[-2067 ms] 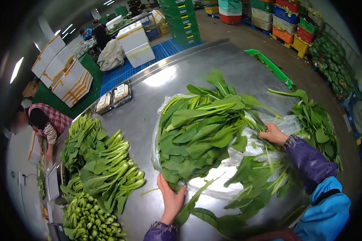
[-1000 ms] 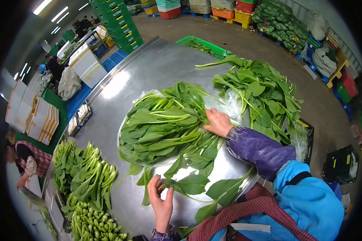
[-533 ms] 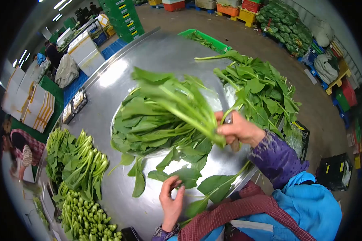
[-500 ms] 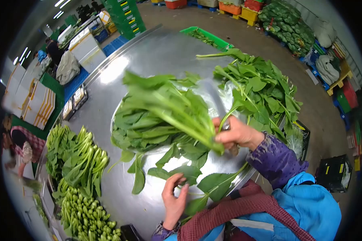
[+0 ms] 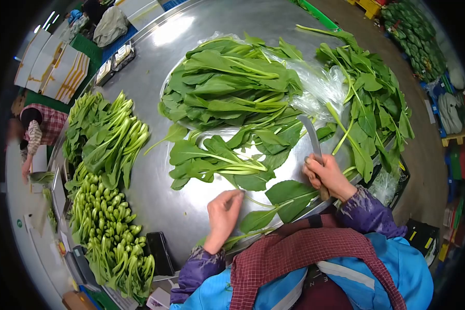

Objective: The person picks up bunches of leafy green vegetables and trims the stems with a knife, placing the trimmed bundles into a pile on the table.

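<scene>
In my right hand (image 5: 329, 176) is a knife (image 5: 312, 137) with a curved blade, gripped by its handle, blade pointing up and away. My left hand (image 5: 223, 214) has its fingers drawn together in a pinch beside a thin stem; whether anything is between them I cannot make out. Just beyond it lies a small bunch of leafy greens (image 5: 217, 161), stems toward the right. Loose large leaves (image 5: 289, 199) rest between my hands near the table edge. Further off, a big heap of leafy greens (image 5: 227, 82) sits beside crumpled clear plastic (image 5: 320, 85).
Trimmed greens (image 5: 106, 206) are stacked along the left side of the metal table (image 5: 155, 134). More untrimmed greens (image 5: 372, 98) lie at the right. A black phone-like object (image 5: 160, 253) is near the front left edge. Another person (image 5: 44, 126) stands beyond the left side.
The bunch of greens that was in my right hand with the knife has left it; only the knife stays there. My right hand has moved slightly right, and the camera view has shifted.
</scene>
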Action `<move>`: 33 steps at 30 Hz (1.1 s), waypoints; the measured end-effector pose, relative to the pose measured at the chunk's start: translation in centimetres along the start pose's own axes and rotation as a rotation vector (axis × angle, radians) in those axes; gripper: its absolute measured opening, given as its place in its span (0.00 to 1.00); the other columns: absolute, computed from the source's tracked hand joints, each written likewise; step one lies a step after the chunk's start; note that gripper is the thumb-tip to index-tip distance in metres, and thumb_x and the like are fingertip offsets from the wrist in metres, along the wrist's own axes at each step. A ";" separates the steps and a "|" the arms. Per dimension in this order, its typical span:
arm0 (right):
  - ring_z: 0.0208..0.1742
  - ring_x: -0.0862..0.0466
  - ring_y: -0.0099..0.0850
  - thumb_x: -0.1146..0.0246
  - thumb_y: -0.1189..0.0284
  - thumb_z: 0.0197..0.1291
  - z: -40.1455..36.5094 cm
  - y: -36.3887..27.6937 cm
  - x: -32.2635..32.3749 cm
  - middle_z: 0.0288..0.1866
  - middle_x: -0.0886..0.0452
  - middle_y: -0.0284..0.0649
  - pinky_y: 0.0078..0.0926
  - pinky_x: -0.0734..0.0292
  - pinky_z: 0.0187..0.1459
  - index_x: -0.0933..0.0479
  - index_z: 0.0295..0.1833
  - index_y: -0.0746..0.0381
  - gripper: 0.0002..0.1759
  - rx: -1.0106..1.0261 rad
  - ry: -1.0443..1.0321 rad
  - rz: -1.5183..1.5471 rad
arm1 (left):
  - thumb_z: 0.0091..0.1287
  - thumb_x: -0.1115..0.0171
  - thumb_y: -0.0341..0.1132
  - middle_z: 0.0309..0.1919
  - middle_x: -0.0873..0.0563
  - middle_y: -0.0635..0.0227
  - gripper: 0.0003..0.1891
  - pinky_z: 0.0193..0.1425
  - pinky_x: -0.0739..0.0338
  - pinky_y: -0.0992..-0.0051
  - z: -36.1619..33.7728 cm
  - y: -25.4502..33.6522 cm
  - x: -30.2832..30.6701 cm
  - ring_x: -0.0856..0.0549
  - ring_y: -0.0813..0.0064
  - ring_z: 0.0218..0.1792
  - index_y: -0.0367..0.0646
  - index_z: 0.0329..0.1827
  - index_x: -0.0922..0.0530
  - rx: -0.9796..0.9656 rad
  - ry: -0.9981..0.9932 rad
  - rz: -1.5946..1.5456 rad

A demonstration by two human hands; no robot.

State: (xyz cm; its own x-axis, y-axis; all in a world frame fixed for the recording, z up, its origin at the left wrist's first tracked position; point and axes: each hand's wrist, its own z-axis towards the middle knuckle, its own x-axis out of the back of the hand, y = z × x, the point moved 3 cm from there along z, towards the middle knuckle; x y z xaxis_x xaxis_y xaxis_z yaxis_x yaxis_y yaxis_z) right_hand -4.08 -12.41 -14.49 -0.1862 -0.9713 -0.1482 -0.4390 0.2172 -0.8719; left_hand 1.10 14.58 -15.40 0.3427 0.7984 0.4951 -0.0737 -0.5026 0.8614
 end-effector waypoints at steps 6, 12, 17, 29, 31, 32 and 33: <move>0.16 0.33 0.15 0.50 0.63 0.71 -1.4 1.8 -2.2 0.21 0.29 0.30 0.11 0.37 0.19 0.25 0.35 0.67 0.19 -0.060 -0.120 0.024 | 0.54 0.36 0.26 0.33 0.18 0.67 0.11 0.45 0.29 0.69 5.5 0.9 -2.7 0.20 0.64 0.38 0.43 0.41 0.18 -0.539 0.069 0.488; 0.18 0.32 0.15 0.49 0.70 0.69 -1.3 1.3 -2.6 0.23 0.29 0.30 0.13 0.36 0.20 0.24 0.40 0.67 0.12 0.034 -0.125 0.001 | 0.53 0.33 0.31 0.35 0.19 0.71 0.14 0.47 0.33 0.70 7.1 3.2 -1.4 0.21 0.67 0.38 0.46 0.45 0.19 -0.632 0.004 0.589; 0.21 0.24 0.22 0.45 0.74 0.64 -1.0 -1.6 -3.3 0.24 0.27 0.34 0.21 0.30 0.22 0.25 0.44 0.65 0.07 0.397 -0.047 -0.356 | 0.57 0.36 0.27 0.36 0.19 0.67 0.11 0.42 0.29 0.75 5.1 8.9 1.4 0.21 0.71 0.37 0.41 0.44 0.18 -0.433 -0.001 0.190; 0.27 0.19 0.38 0.40 0.75 0.54 0.8 -4.2 -3.6 0.28 0.22 0.39 0.33 0.26 0.25 0.24 0.46 0.59 0.12 0.909 0.163 -1.136 | 0.64 0.40 0.27 0.30 0.23 0.68 0.08 0.35 0.31 0.82 3.2 7.6 -0.4 0.25 0.81 0.31 0.31 0.40 0.20 -0.055 -0.165 -0.310; 0.27 0.18 0.38 0.41 0.74 0.56 1.3 -3.6 -1.8 0.27 0.21 0.40 0.34 0.26 0.27 0.24 0.45 0.60 0.10 0.797 0.170 -1.040 | 0.64 0.40 0.27 0.30 0.22 0.71 0.08 0.38 0.31 0.83 3.2 6.8 -0.1 0.25 0.83 0.32 0.31 0.43 0.19 -0.023 -0.139 -0.341; 0.28 0.18 0.38 0.42 0.74 0.58 1.8 -3.5 -1.0 0.26 0.20 0.40 0.34 0.26 0.28 0.23 0.45 0.61 0.09 0.685 0.173 -0.945 | 0.64 0.40 0.27 0.30 0.22 0.71 0.08 0.38 0.31 0.83 3.4 6.5 0.0 0.25 0.83 0.32 0.31 0.43 0.19 -0.023 -0.134 -0.344; 0.28 0.18 0.37 0.42 0.74 0.58 1.5 -4.3 -1.2 0.28 0.20 0.45 0.30 0.25 0.31 0.22 0.42 0.64 0.08 0.589 0.138 -0.869 | 0.64 0.41 0.27 0.32 0.21 0.72 0.08 0.39 0.31 0.83 3.5 6.1 0.2 0.25 0.83 0.33 0.32 0.44 0.20 0.015 -0.121 -0.407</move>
State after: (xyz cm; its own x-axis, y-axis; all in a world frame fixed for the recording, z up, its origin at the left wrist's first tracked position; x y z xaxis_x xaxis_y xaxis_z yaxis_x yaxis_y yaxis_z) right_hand -0.68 -12.28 -11.26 -0.1273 -0.7425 0.6576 0.0197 -0.6648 -0.7468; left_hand 4.04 10.50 -10.45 0.4484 0.8885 0.0973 0.1036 -0.1598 0.9817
